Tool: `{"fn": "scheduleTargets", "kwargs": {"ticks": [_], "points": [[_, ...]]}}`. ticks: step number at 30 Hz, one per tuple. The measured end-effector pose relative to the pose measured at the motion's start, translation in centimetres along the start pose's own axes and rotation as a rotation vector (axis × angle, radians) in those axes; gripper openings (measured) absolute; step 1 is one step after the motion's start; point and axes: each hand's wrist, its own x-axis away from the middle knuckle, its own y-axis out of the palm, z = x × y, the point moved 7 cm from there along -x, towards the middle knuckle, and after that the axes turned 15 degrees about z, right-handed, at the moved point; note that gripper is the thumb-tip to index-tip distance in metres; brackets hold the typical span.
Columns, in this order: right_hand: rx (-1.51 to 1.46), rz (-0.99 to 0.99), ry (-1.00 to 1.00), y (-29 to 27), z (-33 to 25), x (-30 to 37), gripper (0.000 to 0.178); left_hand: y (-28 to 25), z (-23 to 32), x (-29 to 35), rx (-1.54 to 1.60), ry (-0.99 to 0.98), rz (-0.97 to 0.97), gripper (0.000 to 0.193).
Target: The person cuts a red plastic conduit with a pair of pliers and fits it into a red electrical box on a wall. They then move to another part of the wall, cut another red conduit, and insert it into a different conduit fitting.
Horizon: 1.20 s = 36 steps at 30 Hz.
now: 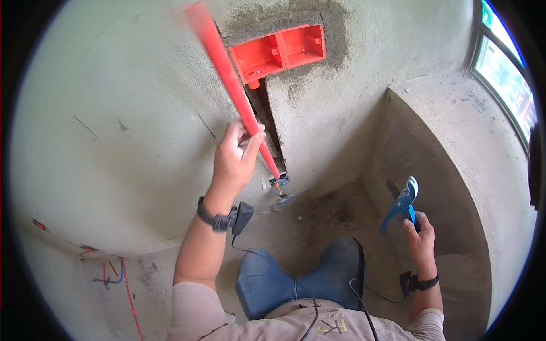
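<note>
nearest, low on the right, the right hand [420,238] is closed around the handle of a blue cutter [405,200], its curved head tipped up and away.

farther off and to the left, the left hand [233,159] is clamped on a red pipe [226,73], thumb on one side and fingers on the other, below the pipe's middle. the pipe slants in front of the wall, its blurred far end up to the left. its lower end is at a dark blue fitting [282,179] with loose wires [277,188]; i cannot tell if it is seated there.

the pipe looks like light, stiff plastic, probably smooth and a bit slippery; a hold near the middle should balance it best.

farther, a slot [265,113] runs up to a red double box [304,48] set in the wall.
</note>
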Motion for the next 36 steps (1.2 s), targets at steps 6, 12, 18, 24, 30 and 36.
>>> {"fn": "scheduleTargets", "kwargs": {"ticks": [6, 12, 18, 24, 30, 36], "points": [[0.008, 0.006, -0.051, -1.1, 0.4, 1.0, 0.02, 3.2, -3.1, -0.7, -0.038, -0.057, 0.014, 0.023], [0.08, -0.007, 0.032, -0.8, 2.3, 3.6, 0.02, 4.0, -4.4, 0.2, -0.153, -0.035, 0.075, 0.023], [0.143, -0.009, 0.044, -0.9, 3.4, 4.7, 0.022, 3.7, -3.8, 0.9, -0.264, 0.107, 0.275, 0.023], [0.171, -0.041, 0.142, -0.5, 4.2, 5.1, 0.022, 4.0, -4.5, 1.6, -0.246, 0.105, 0.283, 0.025], [0.189, -0.03, 0.133, 0.1, 5.1, 5.4, 0.026, 3.4, -5.3, 2.3, -0.294, 0.063, 0.306, 0.026], [0.171, -0.028, 0.08, 0.6, 4.8, 5.9, 0.025, 3.3, -4.4, 1.3, -0.29, 0.093, 0.338, 0.025]]}}
